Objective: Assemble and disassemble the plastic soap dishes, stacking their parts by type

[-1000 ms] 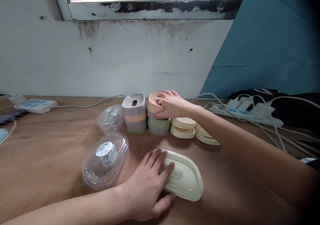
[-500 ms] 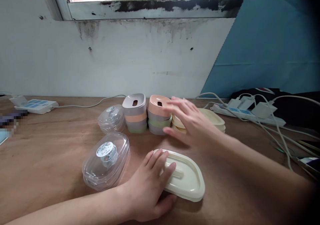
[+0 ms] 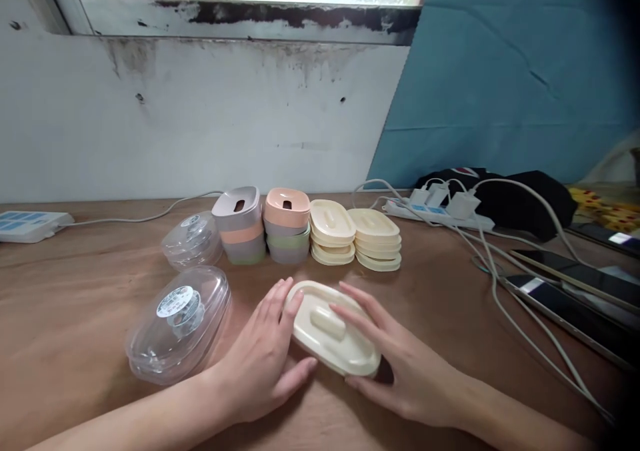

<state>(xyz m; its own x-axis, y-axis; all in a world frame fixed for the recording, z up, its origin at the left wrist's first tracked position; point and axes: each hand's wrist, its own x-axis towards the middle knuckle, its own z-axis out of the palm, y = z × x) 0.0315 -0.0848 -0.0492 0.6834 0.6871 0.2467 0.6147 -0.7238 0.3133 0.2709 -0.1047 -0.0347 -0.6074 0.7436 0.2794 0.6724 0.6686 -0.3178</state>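
Observation:
A cream oval lid (image 3: 330,324) with a raised bar along its middle is tilted between my hands, close to the table. My left hand (image 3: 265,351) grips its left end, fingers on the rim and thumb near the front edge. Its right end is in my right hand (image 3: 395,351), with fingers on the top and the thumb at the near edge. Behind are two stacks of similar cream lids, a left stack (image 3: 333,223) and a right stack (image 3: 377,231). The underside of the held lid is hidden.
Clear plastic oval cases, a near one (image 3: 180,324) and a far one (image 3: 193,241), lie at left. Grey-topped (image 3: 237,227) and orange-topped (image 3: 287,217) stacks of containers stand near the wall. A power strip (image 3: 440,214), white cables and phones (image 3: 570,311) are at right.
My right hand has come back from the lid stacks to the lid near me. That lid now shows a raised bar instead of a recessed face. The view has turned right.

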